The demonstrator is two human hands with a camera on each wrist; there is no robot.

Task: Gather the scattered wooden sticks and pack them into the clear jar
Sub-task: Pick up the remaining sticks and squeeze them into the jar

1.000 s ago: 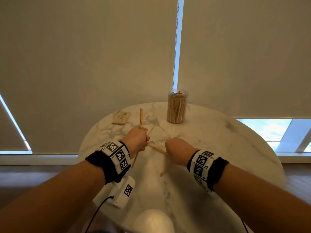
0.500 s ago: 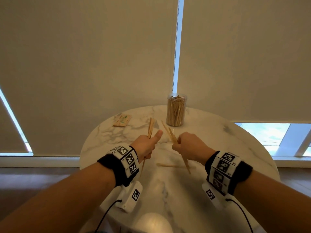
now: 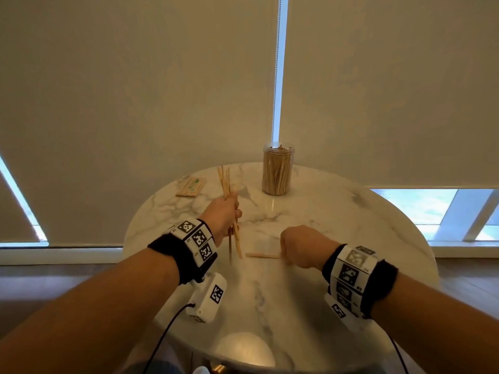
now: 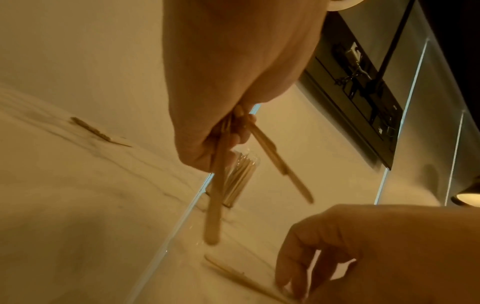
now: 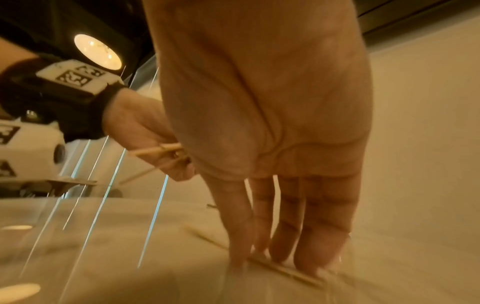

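Observation:
The clear jar (image 3: 276, 171), packed with upright wooden sticks, stands at the far side of the round marble table (image 3: 337, 225). My left hand (image 3: 232, 209) grips a bundle of sticks (image 3: 224, 182) left of the jar, their ends poking out above and below my fist; the left wrist view shows the same bundle (image 4: 215, 195) splayed. My right hand (image 3: 290, 252) is down on the table in the middle. Its thumb and fingertips (image 5: 311, 265) pinch a single stick (image 5: 207, 238) that lies flat there.
A flat paper packet (image 3: 191, 187) lies at the table's far left. A white domed object (image 3: 244, 349) sits at the near edge. Roller blinds hang close behind the table, and floor shows past both side edges.
My right hand passed its sticks to the left hand and dropped onto the single stick on the table. The left hand moved away from me toward the jar, with a thicker bundle.

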